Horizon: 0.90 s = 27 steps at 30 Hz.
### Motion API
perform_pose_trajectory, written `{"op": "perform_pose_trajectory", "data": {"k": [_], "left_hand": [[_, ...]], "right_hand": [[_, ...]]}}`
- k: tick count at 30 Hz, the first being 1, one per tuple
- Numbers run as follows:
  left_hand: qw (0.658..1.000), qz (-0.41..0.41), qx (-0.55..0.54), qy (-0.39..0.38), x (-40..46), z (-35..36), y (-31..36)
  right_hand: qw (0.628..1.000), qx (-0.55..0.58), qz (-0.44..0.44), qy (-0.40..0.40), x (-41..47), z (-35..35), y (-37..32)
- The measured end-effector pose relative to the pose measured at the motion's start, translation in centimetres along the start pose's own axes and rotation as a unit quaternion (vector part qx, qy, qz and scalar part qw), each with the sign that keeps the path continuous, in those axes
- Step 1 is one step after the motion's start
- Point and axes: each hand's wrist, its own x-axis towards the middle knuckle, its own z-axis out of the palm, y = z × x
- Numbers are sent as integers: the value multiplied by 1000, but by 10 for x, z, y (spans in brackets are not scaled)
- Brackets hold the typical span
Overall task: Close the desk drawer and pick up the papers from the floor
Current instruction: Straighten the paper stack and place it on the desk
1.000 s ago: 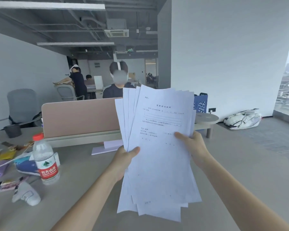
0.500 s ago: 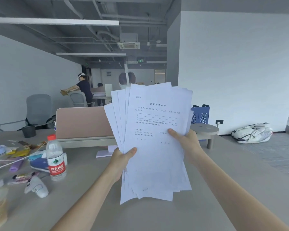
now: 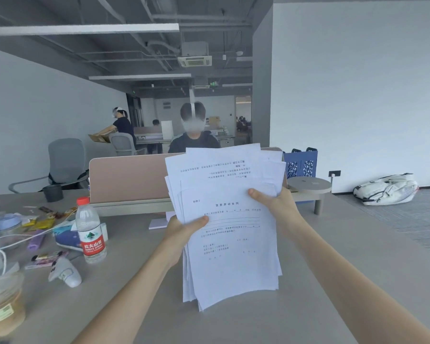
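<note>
I hold a loose stack of white printed papers [image 3: 230,247] upright above the grey desk [image 3: 308,306], in the middle of the view. My left hand [image 3: 181,229] grips the stack's left edge, thumb across the front sheet. My right hand [image 3: 277,207] grips the right edge higher up, thumb on the front. The sheets are fanned unevenly; one at the back shows upside-down text. The desk drawer is out of view.
On the desk's left stand a water bottle [image 3: 90,232] with a red cap, a white controller [image 3: 65,271], snack wrappers, cables and a lidded drink cup [image 3: 3,304]. A pink divider panel [image 3: 129,177] runs behind. A person sits beyond it. A white bag [image 3: 385,188] lies on the floor at the right.
The stack has come lower and closer over the desk, and the sheets have slid closer together at the bottom. A sheet with upside-down text now shows at the top. The view has tilted down.
</note>
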Motion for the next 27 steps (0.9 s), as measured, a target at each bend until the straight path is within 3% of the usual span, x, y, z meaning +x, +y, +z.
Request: {"op": "perform_pose_trajectory", "data": {"k": [12, 16, 20, 27], "left_hand": [[999, -7, -38, 4, 7, 14, 5], [998, -10, -56, -7, 7, 16, -1], [998, -22, -48, -21, 7, 17, -8], [997, -36, -41, -50, 4, 14, -22]], "right_hand": [[997, -34, -12, -72, 19, -4, -21], [998, -54, -44, -3, 20, -4, -20], [970, -183, -162, 21, 16, -6, -19], [904, -338, -257, 41, 23, -10, -8]]}}
